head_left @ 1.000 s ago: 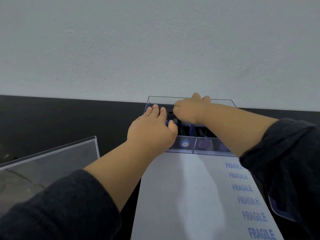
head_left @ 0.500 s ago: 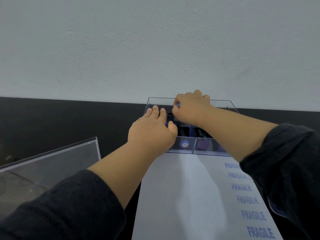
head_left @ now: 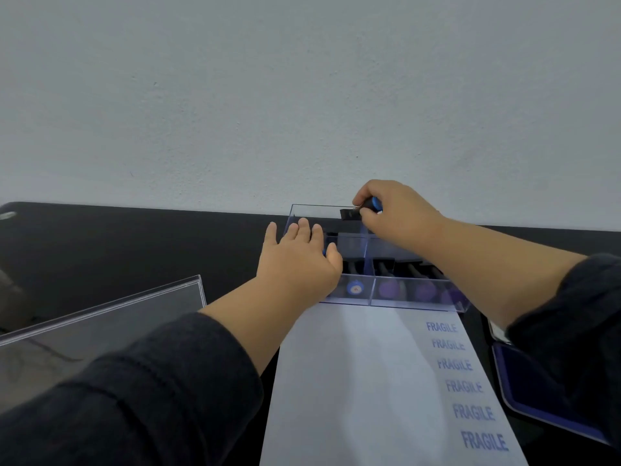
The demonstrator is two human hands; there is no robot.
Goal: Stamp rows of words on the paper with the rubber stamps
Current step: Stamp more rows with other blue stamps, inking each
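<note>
Clear acrylic forms the stamp box [head_left: 413,302], which sits at the far end of the paper [head_left: 363,381] on the black table [head_left: 134,243], against a pale wall. In the head view, the only one given, the right hand [head_left: 400,215] is curled round a rubber stamp [head_left: 361,210] with a blue handle and a black base, holding it just above the back rim of the box. The left hand [head_left: 299,260] lies on the box's near left corner with its fingers fairly straight, seemingly steadying it; whether the thumb hooks over a divider is hard to tell from here. More stamps [head_left: 403,287] lie in the front compartments, their blue and purple knob ends showing through the wall.

Down the right edge of the paper runs one column of six blue FRAGILE prints [head_left: 465,385]; the remaining sheet is blank. Beside the sheet on the right, partly hidden by the right sleeve, lies a blue-rimmed ink pad [head_left: 537,408]. A clear lid [head_left: 100,317] rests on the table to the left.

I judge the step in hand to be picking a fresh stamp out of the box, with the task early on. The next move would call for carrying it to the ink pad, pressing the base flat to load it, then setting it squarely on the blank paper beside the existing column.
</note>
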